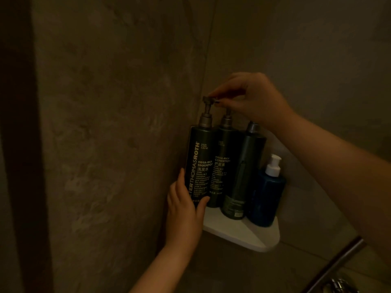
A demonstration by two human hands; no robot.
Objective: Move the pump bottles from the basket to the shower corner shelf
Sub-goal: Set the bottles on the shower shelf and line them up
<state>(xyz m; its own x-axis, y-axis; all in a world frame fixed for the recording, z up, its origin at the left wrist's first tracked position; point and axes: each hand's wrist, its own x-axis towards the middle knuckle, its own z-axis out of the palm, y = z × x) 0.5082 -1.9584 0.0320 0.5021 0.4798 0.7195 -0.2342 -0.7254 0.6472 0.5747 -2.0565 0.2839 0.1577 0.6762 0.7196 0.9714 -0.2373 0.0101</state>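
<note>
The shower corner shelf is a smooth white slab, triangular with a rounded front edge, set where two mottled, stone-look walls meet. Four pump bottles stand upright on it in a tight row, touching or nearly touching. The shampoo bottle is at the left end against the wall, a tall dark glossy cylinder with pale lettering and a dull metallic pump. The conditioner bottle beside it has the same build. Next comes a third dark bottle with a greyer collar, and then a shorter blue bottle with a white plastic pump. The light is very dim, so the small print on the labels cannot be read. The conditioner's pump head and the third bottle's top are hidden behind the right hand. The shelf's back corner is covered by the bottles. A brushed metal bar is cut off at the lower right. The left hand reaches up from below and grips the shampoo bottle low on its body, thumb across the front and fingers around the wall side. The right hand comes in from the right with the wrist raised, its fingertips pinching the shampoo bottle's pump head.
</note>
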